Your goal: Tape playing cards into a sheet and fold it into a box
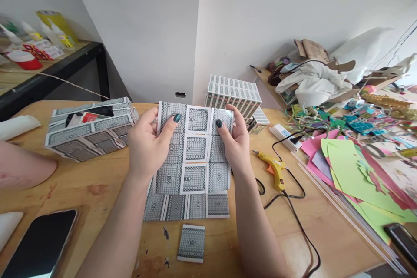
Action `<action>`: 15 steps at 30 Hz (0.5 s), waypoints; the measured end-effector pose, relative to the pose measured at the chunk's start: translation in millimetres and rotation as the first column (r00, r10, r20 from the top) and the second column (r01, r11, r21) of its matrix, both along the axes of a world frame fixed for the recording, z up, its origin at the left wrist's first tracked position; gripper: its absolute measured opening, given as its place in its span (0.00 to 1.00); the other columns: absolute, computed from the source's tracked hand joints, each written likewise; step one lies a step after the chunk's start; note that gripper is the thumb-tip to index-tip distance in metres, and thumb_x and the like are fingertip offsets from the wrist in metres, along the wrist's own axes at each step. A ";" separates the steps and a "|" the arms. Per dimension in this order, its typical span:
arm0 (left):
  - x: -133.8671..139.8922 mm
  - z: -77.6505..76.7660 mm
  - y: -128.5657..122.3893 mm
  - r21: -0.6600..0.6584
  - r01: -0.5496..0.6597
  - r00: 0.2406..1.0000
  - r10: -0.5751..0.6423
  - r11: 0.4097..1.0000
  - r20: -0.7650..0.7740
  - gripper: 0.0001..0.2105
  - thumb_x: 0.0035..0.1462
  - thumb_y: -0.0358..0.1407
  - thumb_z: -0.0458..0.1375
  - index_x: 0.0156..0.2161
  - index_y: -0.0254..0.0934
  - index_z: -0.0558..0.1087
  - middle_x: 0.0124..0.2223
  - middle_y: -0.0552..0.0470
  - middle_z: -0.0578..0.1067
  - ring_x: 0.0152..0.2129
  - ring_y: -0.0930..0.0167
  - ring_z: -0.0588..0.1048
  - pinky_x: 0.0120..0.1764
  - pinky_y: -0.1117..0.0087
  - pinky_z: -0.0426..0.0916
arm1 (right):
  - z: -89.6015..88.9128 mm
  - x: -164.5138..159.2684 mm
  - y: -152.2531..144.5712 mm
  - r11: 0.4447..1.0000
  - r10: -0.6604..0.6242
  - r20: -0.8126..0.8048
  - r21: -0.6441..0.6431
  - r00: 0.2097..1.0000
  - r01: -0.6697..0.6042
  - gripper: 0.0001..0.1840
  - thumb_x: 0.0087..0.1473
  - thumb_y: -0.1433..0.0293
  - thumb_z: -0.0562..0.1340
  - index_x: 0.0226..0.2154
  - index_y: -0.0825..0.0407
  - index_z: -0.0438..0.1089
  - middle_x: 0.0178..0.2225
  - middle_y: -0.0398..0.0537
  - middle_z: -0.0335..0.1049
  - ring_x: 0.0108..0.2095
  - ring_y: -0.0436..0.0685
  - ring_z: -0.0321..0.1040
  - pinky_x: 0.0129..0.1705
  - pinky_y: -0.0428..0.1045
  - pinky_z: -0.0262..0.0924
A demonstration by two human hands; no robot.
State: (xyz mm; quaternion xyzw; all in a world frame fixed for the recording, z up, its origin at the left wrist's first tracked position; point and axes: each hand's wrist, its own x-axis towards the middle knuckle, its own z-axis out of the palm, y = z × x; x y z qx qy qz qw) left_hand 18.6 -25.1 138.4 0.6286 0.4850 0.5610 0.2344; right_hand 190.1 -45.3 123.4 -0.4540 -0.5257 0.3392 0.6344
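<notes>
Phone [42, 243] lies near left on the desk [87, 204]; farther back on the left stands a patterned box [93, 128]. Left hand [146, 143] and right hand [237, 143] pinch opposite edges of the card panel [195, 148] at centre, thumbs in front, apparently to keep it flat for viewing. Panel: three-by-three grey patterned rectangles, white borders, orange slivers between the middle ones. On the right, a yellow glue gun [275, 167] lies, probably kept within reach.

glossy paper-card panel [196, 148], smooth wood tabletop [84, 176], plastic glue gun [276, 169], matt paper sheets [350, 165], glossy phone screen [41, 243]
</notes>
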 end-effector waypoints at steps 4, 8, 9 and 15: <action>0.8 1.2 -1.0 0.014 -0.003 1.000 0.003 1.000 -0.006 0.13 0.54 0.42 0.57 0.43 0.39 0.71 0.33 0.53 0.78 0.28 0.71 0.76 0.30 0.72 0.73 | -0.7 0.6 0.3 1.000 -0.014 0.018 0.000 1.000 0.014 0.24 0.55 0.60 0.56 0.54 0.42 0.54 0.43 0.47 0.69 0.42 0.58 0.69 0.45 0.58 0.67; 1.2 3.5 -2.8 0.009 -0.019 1.000 0.019 1.000 -0.009 0.12 0.54 0.41 0.57 0.42 0.38 0.71 0.33 0.53 0.78 0.28 0.71 0.76 0.31 0.72 0.73 | -0.6 1.0 0.1 1.000 -0.027 0.011 -0.005 1.000 0.027 0.23 0.55 0.61 0.57 0.53 0.43 0.56 0.48 0.48 0.67 0.46 0.58 0.67 0.50 0.59 0.63; 1.0 3.6 -3.0 0.006 -0.023 1.000 0.023 1.000 -0.010 0.12 0.54 0.41 0.57 0.43 0.38 0.71 0.33 0.53 0.78 0.27 0.71 0.76 0.30 0.72 0.73 | -0.5 0.9 0.0 1.000 -0.026 0.009 -0.009 1.000 0.026 0.23 0.55 0.61 0.57 0.53 0.43 0.56 0.48 0.48 0.67 0.46 0.58 0.67 0.50 0.60 0.63; 0.0 2.3 -2.6 0.004 -0.028 1.000 0.028 1.000 -0.007 0.12 0.54 0.41 0.57 0.43 0.39 0.71 0.32 0.54 0.78 0.24 0.72 0.75 0.27 0.73 0.71 | 0.5 -0.2 -0.8 1.000 -0.011 0.003 -0.018 1.000 0.011 0.24 0.55 0.59 0.56 0.54 0.41 0.54 0.45 0.47 0.68 0.44 0.59 0.68 0.46 0.59 0.66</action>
